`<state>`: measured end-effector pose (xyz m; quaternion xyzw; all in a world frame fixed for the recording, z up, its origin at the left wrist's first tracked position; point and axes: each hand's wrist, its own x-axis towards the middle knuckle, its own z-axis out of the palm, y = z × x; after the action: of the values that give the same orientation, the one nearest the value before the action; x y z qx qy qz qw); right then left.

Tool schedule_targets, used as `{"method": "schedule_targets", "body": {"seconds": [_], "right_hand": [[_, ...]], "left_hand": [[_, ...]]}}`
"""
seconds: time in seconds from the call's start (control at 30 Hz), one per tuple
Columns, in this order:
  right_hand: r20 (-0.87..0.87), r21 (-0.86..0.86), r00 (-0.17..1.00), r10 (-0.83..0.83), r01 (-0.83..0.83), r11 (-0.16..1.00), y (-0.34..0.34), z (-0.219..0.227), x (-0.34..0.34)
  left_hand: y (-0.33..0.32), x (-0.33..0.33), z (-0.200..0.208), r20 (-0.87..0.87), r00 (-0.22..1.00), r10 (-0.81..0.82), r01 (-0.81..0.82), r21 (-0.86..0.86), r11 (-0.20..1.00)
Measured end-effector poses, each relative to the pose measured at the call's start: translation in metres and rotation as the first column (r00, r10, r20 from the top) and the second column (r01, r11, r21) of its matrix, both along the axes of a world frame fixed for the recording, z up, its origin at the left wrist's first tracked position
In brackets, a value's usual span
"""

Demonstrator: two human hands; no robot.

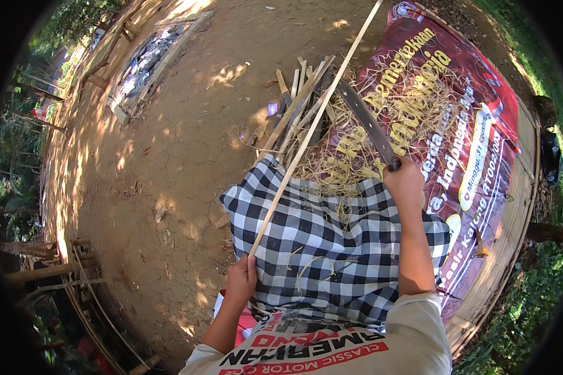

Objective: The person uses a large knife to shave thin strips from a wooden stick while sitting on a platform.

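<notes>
My left hand is closed around the near end of a long, pale bamboo strip. The strip slants up to the right, past the top edge of the view. In my right hand is the handle of a machete, its dark blade pointing forward and left. The blade's tip lies close to the strip; whether they touch I cannot tell. A black-and-white checked cloth covers my lap, with a few thin shavings on it.
Ahead of the cloth lies a pile of split bamboo pieces. Curly shavings are heaped on a red printed banner, which lies over a bamboo-slat platform. Cracked bare earth stretches left, with a bamboo railing at lower left.
</notes>
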<state>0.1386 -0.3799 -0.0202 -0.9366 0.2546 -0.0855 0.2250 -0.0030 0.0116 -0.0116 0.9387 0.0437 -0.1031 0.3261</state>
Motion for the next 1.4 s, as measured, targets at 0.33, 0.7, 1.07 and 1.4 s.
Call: {"method": "schedule_targets", "body": {"seconds": [0.33,0.7,1.07,1.4], "right_hand": [[-0.011,0.278,0.998,-0.062,0.063,0.959,-0.026,-0.006,0.003],[0.216,0.973,0.947,0.237,-0.228,0.024,0.025,0.038,-0.038],[0.031,0.979,0.904,0.426,0.059,-0.195,0.036,0.037,-0.053],[-0.004,0.970,0.993,0.120,0.033,-0.241,0.034,0.072,-0.063]], "left_hand": [[0.005,0.011,0.000,-0.070,0.998,-0.005,-0.002,-0.109,0.994],[0.013,0.016,-0.007,0.082,0.988,-0.132,0.124,0.092,0.988],[0.024,0.015,-0.027,0.251,0.949,-0.190,0.162,0.131,0.978],[0.048,0.016,-0.041,0.309,0.918,-0.250,0.211,0.154,0.965]]}}
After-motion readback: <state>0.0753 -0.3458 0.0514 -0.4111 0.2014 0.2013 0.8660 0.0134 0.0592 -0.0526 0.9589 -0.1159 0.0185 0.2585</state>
